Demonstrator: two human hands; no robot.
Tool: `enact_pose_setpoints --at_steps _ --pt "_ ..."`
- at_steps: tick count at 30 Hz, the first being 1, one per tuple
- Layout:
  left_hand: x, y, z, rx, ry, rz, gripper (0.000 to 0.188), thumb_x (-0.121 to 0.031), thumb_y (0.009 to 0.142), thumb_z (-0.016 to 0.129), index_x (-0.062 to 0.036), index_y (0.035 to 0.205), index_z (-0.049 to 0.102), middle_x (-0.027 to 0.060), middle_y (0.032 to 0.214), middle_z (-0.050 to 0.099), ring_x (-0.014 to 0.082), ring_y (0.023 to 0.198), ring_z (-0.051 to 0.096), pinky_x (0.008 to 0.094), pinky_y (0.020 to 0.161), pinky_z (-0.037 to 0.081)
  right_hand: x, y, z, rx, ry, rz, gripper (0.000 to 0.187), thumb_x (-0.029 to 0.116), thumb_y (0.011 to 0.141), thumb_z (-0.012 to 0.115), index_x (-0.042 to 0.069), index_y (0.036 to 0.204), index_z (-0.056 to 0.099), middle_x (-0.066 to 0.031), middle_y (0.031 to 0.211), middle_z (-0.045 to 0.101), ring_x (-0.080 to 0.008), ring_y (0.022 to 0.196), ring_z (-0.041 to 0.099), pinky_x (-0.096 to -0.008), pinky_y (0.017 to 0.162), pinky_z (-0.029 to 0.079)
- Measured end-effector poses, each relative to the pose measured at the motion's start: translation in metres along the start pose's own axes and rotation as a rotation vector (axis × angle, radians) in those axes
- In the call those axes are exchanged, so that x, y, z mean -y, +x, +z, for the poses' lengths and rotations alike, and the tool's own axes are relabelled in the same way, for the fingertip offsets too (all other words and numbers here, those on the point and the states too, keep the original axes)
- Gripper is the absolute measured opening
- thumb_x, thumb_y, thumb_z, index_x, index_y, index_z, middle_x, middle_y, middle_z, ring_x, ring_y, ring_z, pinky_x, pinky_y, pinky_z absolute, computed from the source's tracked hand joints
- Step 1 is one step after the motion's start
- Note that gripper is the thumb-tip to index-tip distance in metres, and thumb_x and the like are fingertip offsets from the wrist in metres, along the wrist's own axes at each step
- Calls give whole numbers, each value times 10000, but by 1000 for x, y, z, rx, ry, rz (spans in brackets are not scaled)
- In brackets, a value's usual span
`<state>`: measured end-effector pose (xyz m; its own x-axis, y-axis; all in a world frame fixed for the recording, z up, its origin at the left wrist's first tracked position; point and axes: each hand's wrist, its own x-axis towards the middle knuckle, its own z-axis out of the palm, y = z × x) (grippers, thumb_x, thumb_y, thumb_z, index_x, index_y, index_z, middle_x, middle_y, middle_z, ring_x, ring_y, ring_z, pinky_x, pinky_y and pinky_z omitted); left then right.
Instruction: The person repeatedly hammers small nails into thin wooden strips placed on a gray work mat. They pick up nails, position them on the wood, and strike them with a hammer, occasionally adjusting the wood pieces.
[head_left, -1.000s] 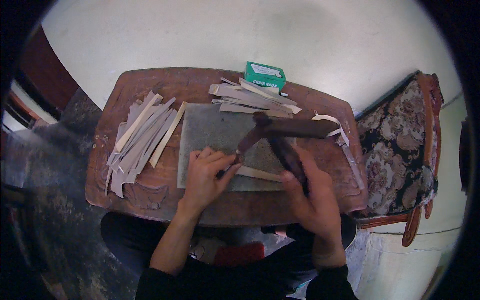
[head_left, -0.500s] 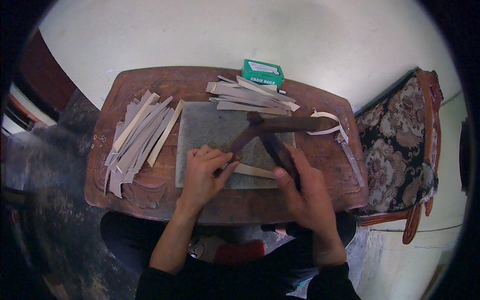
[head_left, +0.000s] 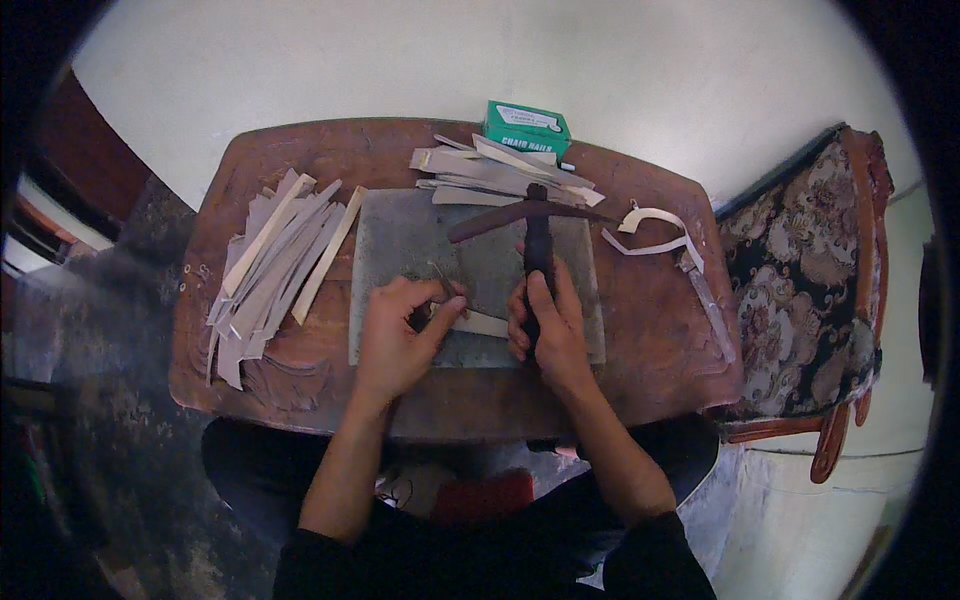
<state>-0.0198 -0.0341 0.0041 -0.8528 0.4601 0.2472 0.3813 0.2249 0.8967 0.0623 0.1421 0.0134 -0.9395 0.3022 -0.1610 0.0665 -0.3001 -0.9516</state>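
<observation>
My right hand (head_left: 553, 325) is wrapped round the handle of a dark hammer (head_left: 537, 235), whose long, narrow head is raised above the grey slab (head_left: 390, 235). Low on the slab, my left hand (head_left: 400, 325) pinches a thin dark piece (head_left: 447, 284) between thumb and fingers; its kind is too small to make out. From beside the left fingertips a pale strip (head_left: 482, 324) runs along the slab toward the right hand. Part of that strip is hidden behind the left thumb.
A pile of grey and cream strips (head_left: 275, 265) lies left on the carved wooden table (head_left: 290, 390). More strips (head_left: 490, 170) lie behind the slab by a green box (head_left: 525, 128). A white looped band (head_left: 660, 215) lies right, near a patterned chair (head_left: 800, 270).
The hammer has turned in my right hand, its handle now pointing nearly straight away from me. The right hand has shifted left and farther forward. My left hand stays near the same spot.
</observation>
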Motion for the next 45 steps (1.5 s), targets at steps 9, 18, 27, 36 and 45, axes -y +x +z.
enact_pose_setpoints --at_steps 9,18,27,36,45 --pt "8 1 3 33 33 55 137 -138 855 786 -65 971 779 44 712 628 148 649 526 313 625 399 1 0 2 -19 5 1 369 369 1084 477 123 1349 405 0 795 493 -71 526 466 -237 434 379" --pt "10 2 3 65 130 113 113 -131 859 771 -49 935 779 73 825 737 165 695 559 319 659 440 1 1 3 -7 5 5 377 373 1084 475 131 1363 398 -1 798 494 -71 526 467 -236 435 382" --pt "6 1 2 80 161 143 136 -189 850 777 -127 971 783 17 828 728 185 724 565 342 789 385 0 3 1 13 27 -2 270 366 1085 475 131 1208 424 -3 787 492 -68 509 461 -236 425 379" --pt "6 -1 1 98 280 273 147 -204 852 761 -137 982 760 -19 886 718 204 804 576 363 821 346 2 3 2 0 21 -6 318 344 1083 482 122 1304 426 -7 786 499 -77 507 473 -244 422 392" --pt "0 -4 9 53 352 342 144 -177 839 770 -95 950 726 6 861 686 216 822 577 374 799 355 11 -8 -7 -49 97 46 447 341 1074 498 141 1459 389 -1 782 496 -87 519 467 -257 431 387"
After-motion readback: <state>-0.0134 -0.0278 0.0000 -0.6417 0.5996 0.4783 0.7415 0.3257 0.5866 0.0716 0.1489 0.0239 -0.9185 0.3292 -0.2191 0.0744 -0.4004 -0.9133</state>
